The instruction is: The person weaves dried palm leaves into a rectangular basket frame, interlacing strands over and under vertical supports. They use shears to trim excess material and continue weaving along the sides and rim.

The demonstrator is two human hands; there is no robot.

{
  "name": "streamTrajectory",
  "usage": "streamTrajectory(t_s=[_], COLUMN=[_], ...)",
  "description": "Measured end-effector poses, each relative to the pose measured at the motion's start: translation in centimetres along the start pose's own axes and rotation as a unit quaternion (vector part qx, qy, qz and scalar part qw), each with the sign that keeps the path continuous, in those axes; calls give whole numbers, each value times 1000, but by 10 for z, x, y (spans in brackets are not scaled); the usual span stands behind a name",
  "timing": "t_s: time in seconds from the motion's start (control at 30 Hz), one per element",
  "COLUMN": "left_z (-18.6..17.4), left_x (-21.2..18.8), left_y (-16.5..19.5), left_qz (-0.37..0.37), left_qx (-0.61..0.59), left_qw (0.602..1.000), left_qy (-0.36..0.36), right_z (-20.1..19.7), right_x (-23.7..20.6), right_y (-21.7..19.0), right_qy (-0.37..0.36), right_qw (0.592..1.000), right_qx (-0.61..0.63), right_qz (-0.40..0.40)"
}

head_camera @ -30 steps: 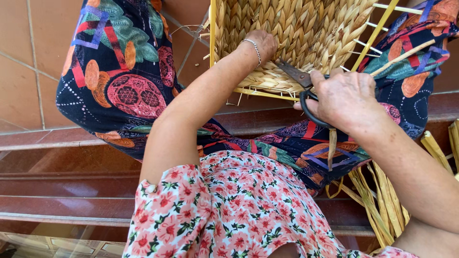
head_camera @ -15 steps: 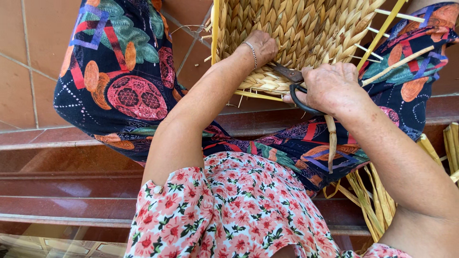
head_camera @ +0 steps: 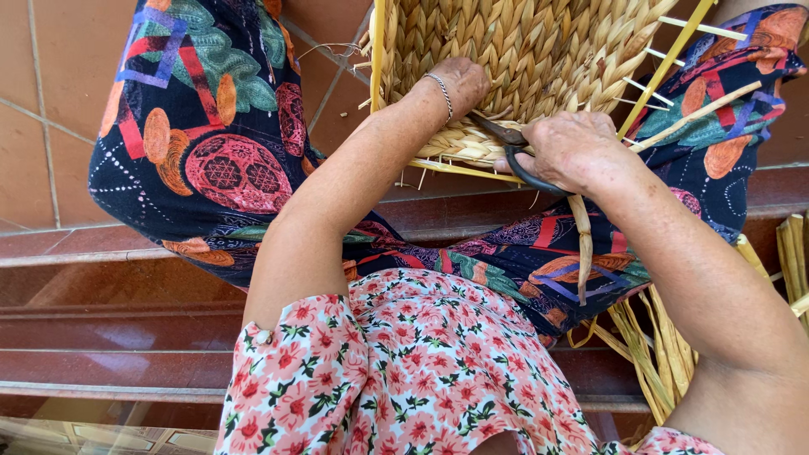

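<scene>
Since the earlier frame, right hand [head_camera: 577, 152] and scissors [head_camera: 514, 152] shifted slightly toward 9 o'clock along the basket [head_camera: 522, 50] rim. Left hand [head_camera: 459, 84], at 12 o'clock, presses flat on the weave; right hand, at 1 o'clock, grips the scissors, blades at the braided edge.

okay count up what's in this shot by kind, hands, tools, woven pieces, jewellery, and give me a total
Hands: 2, left hand and right hand
Scissors: 1
Woven basket: 1
Bracelet: 1
Total: 5
</scene>
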State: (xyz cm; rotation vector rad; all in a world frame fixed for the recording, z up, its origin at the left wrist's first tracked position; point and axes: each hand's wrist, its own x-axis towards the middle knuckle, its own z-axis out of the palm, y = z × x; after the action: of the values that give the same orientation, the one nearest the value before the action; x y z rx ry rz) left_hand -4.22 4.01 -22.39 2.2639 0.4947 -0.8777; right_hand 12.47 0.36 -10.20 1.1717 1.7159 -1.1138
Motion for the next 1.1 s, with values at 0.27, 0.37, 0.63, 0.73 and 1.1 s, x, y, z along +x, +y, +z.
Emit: streamTrajectory(t_s=[0.27,0.37,0.63,0.73,1.1], left_z=[5,2,-5,-6,-17], left_x=[5,6,9,11,11], left_y=[-5,-9,-3,-4,17], left_qz=[-43,-58,-115,-159,-61], left_qx=[-96,-85,-143,-218,-369], left_qw=[994,995,983,963,927], left_qy=[14,-9,-27,-14,-43], right_z=[3,-9,-32,-23,4], right_x=[-13,-30,-112,-126,-111], right_y=[0,1,9,9,13], right_qy=[8,2,146,127,53], right_qw=[999,1000,983,986,994], right_qx=[-2,-23,-61,-55,-27], right_qz=[-32,-1,89,90,91])
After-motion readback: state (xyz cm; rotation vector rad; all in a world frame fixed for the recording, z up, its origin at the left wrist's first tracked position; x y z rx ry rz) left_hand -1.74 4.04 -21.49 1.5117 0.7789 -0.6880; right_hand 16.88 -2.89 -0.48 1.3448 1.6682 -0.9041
